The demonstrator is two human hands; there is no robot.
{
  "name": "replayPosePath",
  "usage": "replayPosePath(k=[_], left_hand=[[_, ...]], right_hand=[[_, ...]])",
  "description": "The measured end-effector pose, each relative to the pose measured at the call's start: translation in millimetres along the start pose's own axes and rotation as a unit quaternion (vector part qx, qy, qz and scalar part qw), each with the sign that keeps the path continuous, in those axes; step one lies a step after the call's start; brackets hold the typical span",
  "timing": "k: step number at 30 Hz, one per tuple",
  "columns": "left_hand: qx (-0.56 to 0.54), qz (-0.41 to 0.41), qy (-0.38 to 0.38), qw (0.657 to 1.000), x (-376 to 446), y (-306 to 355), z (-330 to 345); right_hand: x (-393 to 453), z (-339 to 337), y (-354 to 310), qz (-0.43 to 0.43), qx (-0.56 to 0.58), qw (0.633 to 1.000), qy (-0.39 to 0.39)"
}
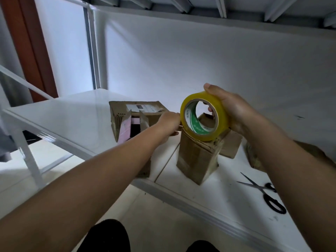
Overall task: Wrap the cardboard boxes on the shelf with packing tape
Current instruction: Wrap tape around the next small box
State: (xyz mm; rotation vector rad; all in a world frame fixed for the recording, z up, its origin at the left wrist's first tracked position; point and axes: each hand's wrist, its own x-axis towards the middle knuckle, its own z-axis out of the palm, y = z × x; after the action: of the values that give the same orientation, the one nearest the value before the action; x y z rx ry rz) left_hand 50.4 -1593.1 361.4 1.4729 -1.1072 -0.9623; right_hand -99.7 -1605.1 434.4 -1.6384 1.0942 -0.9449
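A yellow roll of packing tape (205,117) with a green and white core is held upright in my right hand (231,108), resting on the top of a small upright cardboard box (196,159) on the white shelf (76,120). My left hand (168,122) is at the roll's left edge, its fingers pinched at the tape's free end. Behind my left arm lies a flat cardboard box (127,113) with open flaps, a white label and a pink lining. Another cardboard box (231,144) sits behind the upright one.
Black-handled scissors (267,193) lie open on the shelf at the right, partly under my right forearm. A crumpled brown box (254,157) is at the far right. An upper shelf (200,13) hangs overhead. The shelf's front edge (181,195) runs diagonally.
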Motion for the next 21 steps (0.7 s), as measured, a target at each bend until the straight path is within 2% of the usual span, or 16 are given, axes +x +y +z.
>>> replayPosePath(k=[5,8,10,13,15,19,21], left_hand=[[-0.041,0.062,0.029,0.997,-20,-4,7],[-0.036,0.116,-0.04,0.992,-32,-14,16],[0.035,0.154,-0.091,0.983,-37,-19,23],[0.215,0.151,-0.082,0.961,-39,-23,27],[0.277,0.161,-0.067,0.945,-35,-30,25],[0.241,0.156,-0.06,0.956,-31,-35,27],[0.232,0.145,-0.057,0.96,-28,-35,30]], right_hand=[[2,2,1,0.007,0.007,0.998,0.06],[0,4,0,0.007,0.033,0.994,0.104],[0,7,-2,0.013,0.028,0.991,0.127],[-1,9,-1,0.03,-0.007,0.99,0.135],[-4,5,-1,0.024,-0.014,0.995,0.1],[-12,-2,2,0.007,-0.034,0.997,-0.069],[-13,-10,-6,0.021,-0.085,0.993,-0.082]])
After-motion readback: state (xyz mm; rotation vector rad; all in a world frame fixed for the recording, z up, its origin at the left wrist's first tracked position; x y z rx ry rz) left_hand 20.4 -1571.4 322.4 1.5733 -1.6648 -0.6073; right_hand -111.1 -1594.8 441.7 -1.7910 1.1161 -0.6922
